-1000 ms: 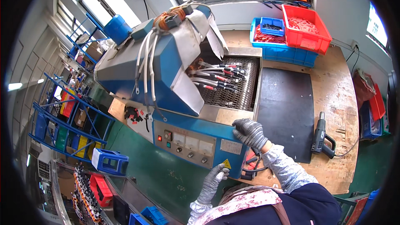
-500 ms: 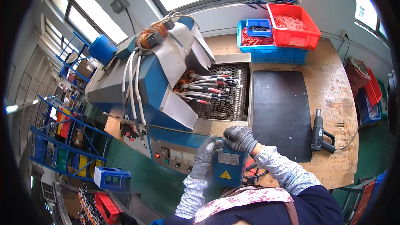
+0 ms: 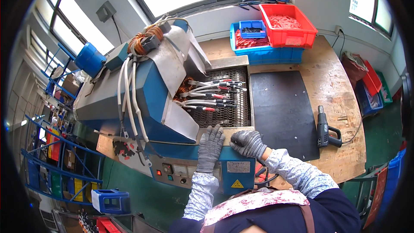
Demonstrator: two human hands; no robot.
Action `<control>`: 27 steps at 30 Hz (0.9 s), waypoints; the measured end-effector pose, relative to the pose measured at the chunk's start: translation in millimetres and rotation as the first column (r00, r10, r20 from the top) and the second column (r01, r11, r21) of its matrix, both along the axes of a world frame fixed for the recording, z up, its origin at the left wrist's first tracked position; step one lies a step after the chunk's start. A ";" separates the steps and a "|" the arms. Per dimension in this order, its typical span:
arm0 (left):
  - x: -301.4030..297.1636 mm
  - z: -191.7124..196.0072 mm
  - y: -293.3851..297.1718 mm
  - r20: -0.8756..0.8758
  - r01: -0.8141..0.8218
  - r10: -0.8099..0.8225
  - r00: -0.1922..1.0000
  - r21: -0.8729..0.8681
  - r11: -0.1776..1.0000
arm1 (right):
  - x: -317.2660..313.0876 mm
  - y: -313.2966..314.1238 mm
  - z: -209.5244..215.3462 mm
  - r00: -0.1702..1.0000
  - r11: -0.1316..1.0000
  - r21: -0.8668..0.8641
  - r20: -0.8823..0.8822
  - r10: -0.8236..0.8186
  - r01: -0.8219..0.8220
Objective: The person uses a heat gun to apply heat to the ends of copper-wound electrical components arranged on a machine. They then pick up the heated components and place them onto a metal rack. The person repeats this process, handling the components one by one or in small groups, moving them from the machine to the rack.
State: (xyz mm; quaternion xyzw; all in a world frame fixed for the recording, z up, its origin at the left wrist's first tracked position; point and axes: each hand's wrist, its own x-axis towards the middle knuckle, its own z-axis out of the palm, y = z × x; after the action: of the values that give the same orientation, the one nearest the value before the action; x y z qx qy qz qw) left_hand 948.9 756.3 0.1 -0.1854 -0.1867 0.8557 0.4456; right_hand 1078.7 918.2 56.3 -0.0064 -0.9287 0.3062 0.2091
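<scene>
Currently, the blue-and-grey metal hooded machine carries a steel mesh belt; on it lie white cables with red and black sleeves. Sleeves are on and seem clear of the hood; the copper-orange coils sit partly underneath. The grey-gloved left hand lies flat, fingers extended; the grey-gloved right hand curls, its grip unclear.

a wide fisheye view looks down from head height across the nearby workbench.
</scene>
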 end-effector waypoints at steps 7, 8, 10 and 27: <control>4.0 -2.6 -3.9 -0.656 -0.703 -0.726 -0.205 -0.417 0.575 | -43.4 -17.0 59.1 0.985 0.917 -0.399 -0.169 -0.039 -0.032; 1.3 -10.1 -7.4 -0.611 -0.733 -0.760 -0.221 -0.410 0.543 | -58.1 -20.0 74.1 0.972 0.895 -0.443 -0.227 -0.058 -0.050; 2.7 3.6 1.8 -0.282 -0.850 -0.875 -0.392 -0.254 0.462 | -82.1 -14.1 89.8 0.970 0.935 -0.354 -0.222 -0.096 0.012; 12.8 -9.8 -20.9 -0.805 -0.373 -0.458 0.377 -0.585 0.720 | -244.3 -31.6 67.7 0.993 0.997 -0.076 0.118 -0.019 0.028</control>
State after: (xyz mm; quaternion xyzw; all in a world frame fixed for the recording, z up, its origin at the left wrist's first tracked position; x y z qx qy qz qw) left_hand 961.7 735.5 -9.6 0.1678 0.4342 0.7946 0.3898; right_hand 834.5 886.6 124.0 -0.0434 -0.9267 0.3386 0.1573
